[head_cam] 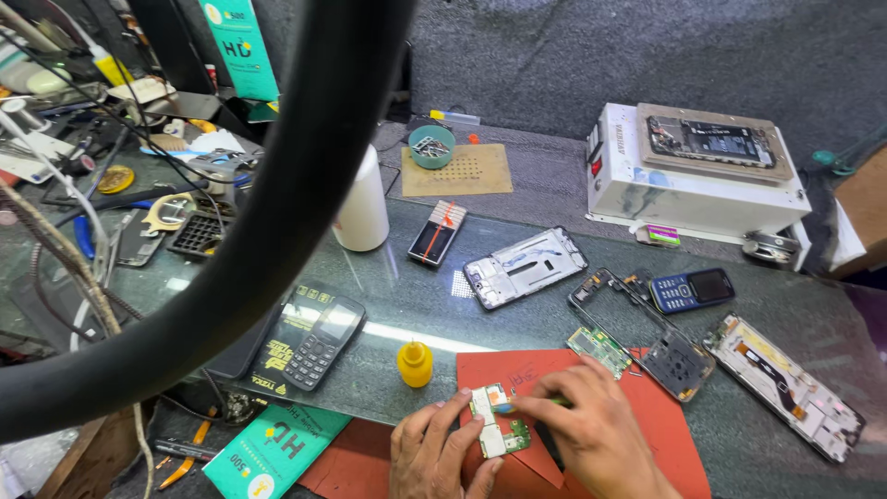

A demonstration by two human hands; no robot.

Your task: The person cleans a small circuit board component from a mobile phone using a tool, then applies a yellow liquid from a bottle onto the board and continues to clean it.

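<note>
A small green circuit board (494, 422), judged light, stiff and fragile and best gripped by its edges, is pinched on the red mat (665, 434) by the left hand (434, 457), while a thin tool (517, 405) is closed on by the right hand (591, 434).

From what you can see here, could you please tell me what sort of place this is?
Probably a phone repair bench: both hands work on a small circuit board, with a stripped phone frame and a keypad phone lying nearby.

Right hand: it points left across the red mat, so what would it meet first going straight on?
The right hand holds a thin tool whose tip already rests on the green circuit board. Just beyond, the left hand fingers pinch that board; depth is hard to judge.
</note>
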